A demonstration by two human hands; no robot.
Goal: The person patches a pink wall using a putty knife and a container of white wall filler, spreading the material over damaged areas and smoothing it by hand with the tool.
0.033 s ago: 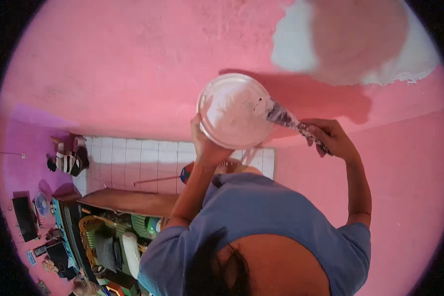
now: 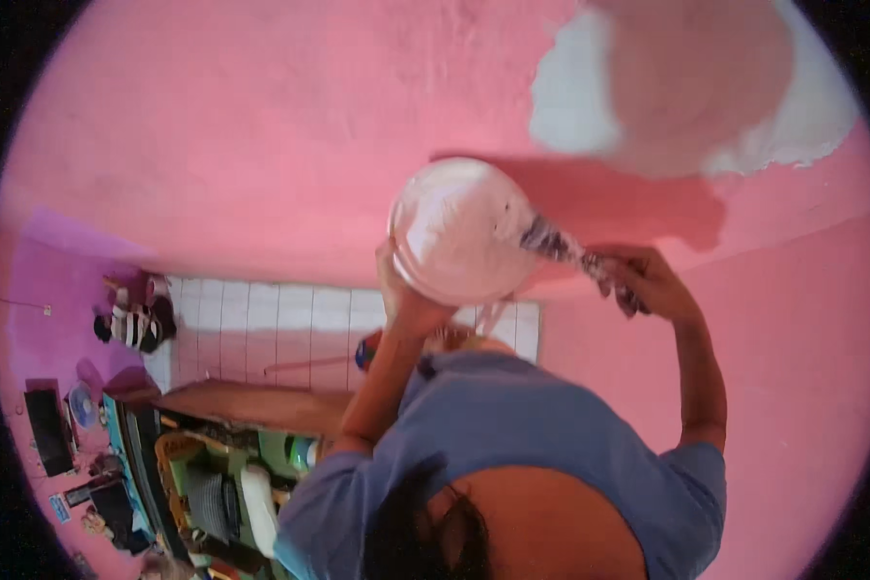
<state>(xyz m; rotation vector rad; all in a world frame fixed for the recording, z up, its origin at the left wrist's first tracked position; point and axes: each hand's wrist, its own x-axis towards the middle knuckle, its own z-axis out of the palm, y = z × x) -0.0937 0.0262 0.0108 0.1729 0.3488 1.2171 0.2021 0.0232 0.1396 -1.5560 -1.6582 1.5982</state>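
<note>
My left hand (image 2: 408, 295) is closed on the near left edge of a round white lid (image 2: 420, 275), holding it up in front of the pink wall. White paste (image 2: 459, 217) is smeared over the lid's face. My right hand (image 2: 643, 280) is wrapped round the handle of a putty knife (image 2: 548, 238), whose dark blade is streaked with white. The blade's tip lies in the paste at the right side of the lid. Part of my left fingers is hidden under the lid.
A smooth white patch (image 2: 570, 97) covers the pink wall (image 2: 290, 145) at upper right, with shadows across it. White floor tiles (image 2: 295, 309) lie below left. A brown-edged cabinet (image 2: 271, 404) stands at lower left beside cluttered furniture. Another person (image 2: 137, 314) is at far left.
The lid and both hands appear slightly lower in the picture, as does the floor behind. The putty knife's tip stays at the paste.
</note>
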